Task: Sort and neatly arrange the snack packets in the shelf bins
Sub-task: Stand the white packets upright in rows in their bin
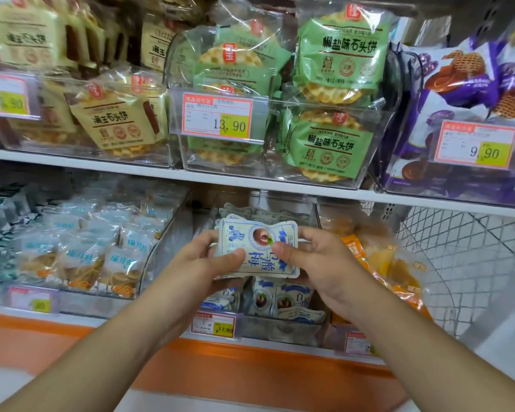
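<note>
A stack of small white-and-blue plum snack packets [257, 242] is held flat above the middle clear bin [280, 328] of the lower shelf. My left hand [208, 257] grips the stack's left edge, thumb on top. My right hand [312, 257] grips its right edge, thumb pressed on the top packet. More of the same packets [280, 301] lie in the bin below, and others stand behind the stack at the back of the bin.
Left lower bin holds pale blue packets [101, 251]; right lower bin holds orange packets [384, 263]. The upper shelf carries green waffle-cake bags [333, 93], yellow bags [116, 120] and purple bags [473, 84]. A wire basket [473, 263] stands at the right.
</note>
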{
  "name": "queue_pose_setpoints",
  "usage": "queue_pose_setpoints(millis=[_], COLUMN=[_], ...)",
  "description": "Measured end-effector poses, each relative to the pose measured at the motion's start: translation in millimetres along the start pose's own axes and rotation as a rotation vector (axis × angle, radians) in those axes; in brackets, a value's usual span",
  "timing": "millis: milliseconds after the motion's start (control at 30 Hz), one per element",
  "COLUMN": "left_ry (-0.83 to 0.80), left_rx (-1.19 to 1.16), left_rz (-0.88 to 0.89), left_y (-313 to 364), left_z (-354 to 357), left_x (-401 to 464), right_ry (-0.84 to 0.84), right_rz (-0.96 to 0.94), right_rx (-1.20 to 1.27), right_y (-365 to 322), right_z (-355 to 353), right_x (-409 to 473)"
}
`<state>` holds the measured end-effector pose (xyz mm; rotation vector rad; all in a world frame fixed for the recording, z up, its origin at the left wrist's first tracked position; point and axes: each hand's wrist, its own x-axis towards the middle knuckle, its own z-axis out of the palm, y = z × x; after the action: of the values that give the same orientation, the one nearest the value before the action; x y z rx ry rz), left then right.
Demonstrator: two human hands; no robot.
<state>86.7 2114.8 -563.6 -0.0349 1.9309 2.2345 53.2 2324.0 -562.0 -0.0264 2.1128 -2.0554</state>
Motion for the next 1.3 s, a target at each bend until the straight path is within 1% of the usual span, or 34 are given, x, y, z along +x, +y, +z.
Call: queue_pose_setpoints(millis=[67,167,267,300,333,467,533,567,700,800,833,900,967,1000,1067,1167,1233,1300], left_ry=[-0.013,-0.028,0.019,0.029,0.023,-0.062,-0.08,-0.085,-0.123,-0.19,-0.202,-0.19,-0.168,-0.169,-0.182,-0.19,-0.188,-0.191], left_rx=[0.184,0.452,0.868,0.943,0.968,1.111,1.134,1.129,1.103,1.113,1.129,1.161,1.167,1.171,1.178,1.175,1.18,1.198], left_rz=[0.032,0.091,0.201,0.21,0.207,0.225,0.246,0.253,0.248,0.249,0.25,0.24,0.227,0.23,0.228,0.212,0.208,0.207], left_y=[2.4,0.9,-8.7,-10.8,-12.2,-19.1,-21.3,-22.8,-28.1,-33.4,-34.9,-35.7,-35.2,-35.0,-33.7,-32.3,-31.7,-32.3], left_z=[-7.1,-15.8,-22.9,-24.9,-26.1,-28.7,-29.6,-30.4,-30.4,-26.2,-25.2,-24.9,-26.5,-27.4,-27.9,-27.6,-27.8,-28.2], left_x=[1.2,2.9,8.8,10.1,10.7,14.0,14.4,15.1,18.6,19.1,19.6,21.7,24.7,26.8,29.6,32.3,31.6,31.1], right_ry=[0.052,0.064,0.072,0.074,0.056,-0.126,-0.206,-0.219,-0.176,-0.281,-0.288,-0.182,-0.054,-0.023,-0.018,-0.03,-0.027,0.025], right_rz=[-0.065,-0.146,-0.218,-0.22,-0.204,-0.075,-0.069,-0.068,-0.084,-0.053,-0.047,-0.076,-0.144,-0.179,-0.197,-0.131,-0.102,-0.119], right_rx=[-0.081,-0.256,-0.529,-0.649,-0.767,-1.093,-1.19,-1.193,-1.134,-0.999,-0.96,-0.953,-1.05,-1.134,-1.352,-1.626,-1.675,-1.609], right_y=[-2.0,-5.4,-7.6,-8.5,-7.9,6.5,16.7,20.5,27.3,23.0,20.6,16.2,11.8,10.1,10.3,17.4,19.4,17.0], right_z=[-5.0,-8.4,-10.2,-10.2,-9.7,5.0,15.4,19.2,26.8,24.1,20.8,9.4,-3.0,-8.3,-16.4,-25.5,-25.4,-23.9], right_x=[1.7,0.0,-2.6,-3.3,-3.6,-3.2,-0.8,0.8,5.5,7.4,9.2,15.3,23.5,28.9,42.6,63.3,69.3,69.2])
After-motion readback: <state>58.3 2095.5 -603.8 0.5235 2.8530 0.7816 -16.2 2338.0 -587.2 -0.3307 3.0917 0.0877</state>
